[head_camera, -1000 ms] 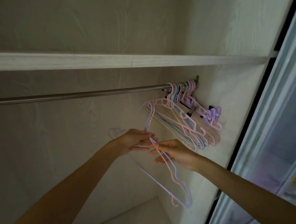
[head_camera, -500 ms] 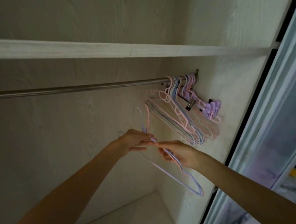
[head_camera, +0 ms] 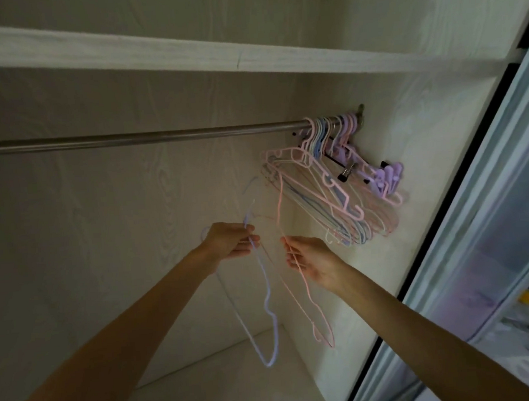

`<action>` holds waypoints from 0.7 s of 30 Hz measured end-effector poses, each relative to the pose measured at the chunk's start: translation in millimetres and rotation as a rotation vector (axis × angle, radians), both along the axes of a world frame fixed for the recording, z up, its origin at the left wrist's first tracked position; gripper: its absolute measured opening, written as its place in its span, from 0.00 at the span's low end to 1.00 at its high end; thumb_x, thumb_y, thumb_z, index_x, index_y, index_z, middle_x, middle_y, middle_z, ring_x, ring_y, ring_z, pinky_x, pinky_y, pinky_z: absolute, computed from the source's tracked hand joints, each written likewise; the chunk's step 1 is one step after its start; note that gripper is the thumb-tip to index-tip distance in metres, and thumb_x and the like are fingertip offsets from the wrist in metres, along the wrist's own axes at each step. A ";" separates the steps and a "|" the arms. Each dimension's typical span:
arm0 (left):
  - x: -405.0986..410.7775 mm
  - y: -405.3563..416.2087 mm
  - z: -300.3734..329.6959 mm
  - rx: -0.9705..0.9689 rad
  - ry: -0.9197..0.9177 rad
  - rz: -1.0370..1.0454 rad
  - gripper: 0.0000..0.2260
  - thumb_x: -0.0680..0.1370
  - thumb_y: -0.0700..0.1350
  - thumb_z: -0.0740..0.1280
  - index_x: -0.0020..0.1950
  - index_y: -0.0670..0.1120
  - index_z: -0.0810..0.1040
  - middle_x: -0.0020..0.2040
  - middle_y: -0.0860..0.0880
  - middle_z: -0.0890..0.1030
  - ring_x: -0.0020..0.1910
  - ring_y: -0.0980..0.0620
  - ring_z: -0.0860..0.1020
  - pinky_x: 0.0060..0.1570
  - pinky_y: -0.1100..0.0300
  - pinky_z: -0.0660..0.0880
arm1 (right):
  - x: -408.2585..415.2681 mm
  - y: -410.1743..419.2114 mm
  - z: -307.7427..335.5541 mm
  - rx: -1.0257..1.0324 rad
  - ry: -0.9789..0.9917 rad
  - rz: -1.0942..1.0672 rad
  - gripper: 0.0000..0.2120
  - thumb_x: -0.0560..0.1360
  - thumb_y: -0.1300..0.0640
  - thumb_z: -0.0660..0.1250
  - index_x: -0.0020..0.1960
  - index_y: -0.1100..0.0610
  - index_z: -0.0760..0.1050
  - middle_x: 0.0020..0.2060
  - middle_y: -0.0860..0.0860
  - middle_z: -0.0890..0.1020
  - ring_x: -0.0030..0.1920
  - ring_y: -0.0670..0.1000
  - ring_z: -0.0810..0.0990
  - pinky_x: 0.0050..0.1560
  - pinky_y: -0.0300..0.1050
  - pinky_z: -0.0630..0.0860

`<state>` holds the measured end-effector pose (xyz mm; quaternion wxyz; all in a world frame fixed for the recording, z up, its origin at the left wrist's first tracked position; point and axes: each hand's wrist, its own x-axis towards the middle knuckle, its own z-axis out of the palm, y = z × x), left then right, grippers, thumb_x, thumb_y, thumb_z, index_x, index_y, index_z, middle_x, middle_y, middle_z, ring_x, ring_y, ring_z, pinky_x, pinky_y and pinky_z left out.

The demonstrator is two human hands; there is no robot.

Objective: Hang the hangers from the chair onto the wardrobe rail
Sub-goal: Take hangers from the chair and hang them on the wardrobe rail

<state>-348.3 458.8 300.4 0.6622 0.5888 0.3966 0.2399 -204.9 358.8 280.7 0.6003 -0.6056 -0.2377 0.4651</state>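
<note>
Left hand [head_camera: 228, 240] pinches thin blue wire hanger [head_camera: 267, 304]; right hand [head_camera: 312, 257] grips pink wire hanger [head_camera: 304, 278], both below smooth metal rail [head_camera: 137, 138]. Hung hanger bunch [head_camera: 333, 193] tangled, count unclear.

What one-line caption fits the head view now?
Left hand holds a blue hanger, right hand a pink hanger, below the wardrobe rail.

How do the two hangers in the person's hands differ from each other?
The blue hanger is pale blue and held by the left hand; the pink hanger is pink and held by the right hand. The blue hanger's lower end hangs lower than the pink hanger's. Both are thin and neither is on the rail yet.
</note>
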 end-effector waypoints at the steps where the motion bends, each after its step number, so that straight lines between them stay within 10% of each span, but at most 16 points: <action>1: -7.5 4.0 0.7 -0.007 -0.007 0.001 0.12 0.79 0.40 0.62 0.61 0.39 0.76 0.35 0.50 0.82 0.26 0.61 0.81 0.31 0.69 0.78 | 8.1 -0.6 0.2 -0.004 -0.060 -0.031 0.10 0.78 0.63 0.60 0.39 0.57 0.73 0.28 0.50 0.73 0.20 0.42 0.70 0.21 0.33 0.68; 11: -67.0 40.5 4.2 -0.027 -0.026 0.132 0.10 0.81 0.41 0.58 0.46 0.47 0.78 0.41 0.50 0.77 0.28 0.58 0.80 0.37 0.63 0.79 | 31.2 -16.6 7.1 -0.024 -0.458 0.042 0.08 0.81 0.58 0.57 0.44 0.56 0.70 0.21 0.43 0.68 0.18 0.40 0.63 0.18 0.30 0.58; 21: -30.9 31.8 25.2 -0.043 -0.042 0.182 0.07 0.81 0.41 0.58 0.54 0.44 0.75 0.39 0.50 0.77 0.31 0.55 0.79 0.40 0.63 0.72 | 32.5 74.0 73.6 0.081 -1.023 -0.212 0.09 0.79 0.63 0.56 0.43 0.61 0.71 0.40 0.58 0.73 0.43 0.53 0.71 0.43 0.44 0.64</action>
